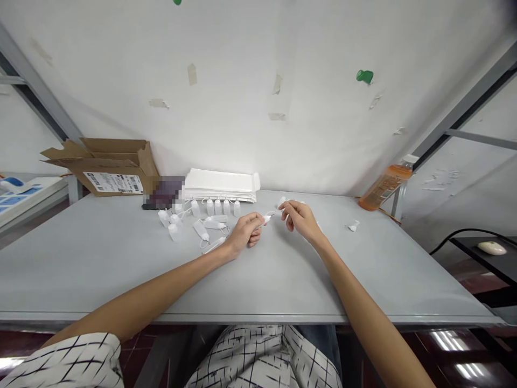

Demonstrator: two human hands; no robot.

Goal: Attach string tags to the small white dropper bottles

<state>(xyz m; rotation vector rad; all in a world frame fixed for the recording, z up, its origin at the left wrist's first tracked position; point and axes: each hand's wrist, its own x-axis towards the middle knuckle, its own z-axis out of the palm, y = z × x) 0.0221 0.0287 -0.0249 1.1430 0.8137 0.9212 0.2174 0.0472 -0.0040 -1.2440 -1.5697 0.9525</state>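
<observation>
My left hand [245,233] is closed around a small white dropper bottle, mostly hidden by the fingers. Its white nozzle [267,219] with a thin dark tip points right, toward my other hand. Just across a small gap, my right hand [301,220] hovers with loosely curled fingers apart, and I make out nothing held in them. Behind its knuckles, small white pieces [281,201] are partly hidden. To the left stand several white dropper bottles [218,207] in a row, and more bottles [201,230] lie on their sides, with thin cap loops.
A stack of flat white sheets or boxes [220,186] lies by the wall, beside a dark, blurred item [167,193] and an open cardboard box [117,167]. An orange drink bottle [385,186] leans at the right. A small white piece [353,226] lies on the grey table [283,285].
</observation>
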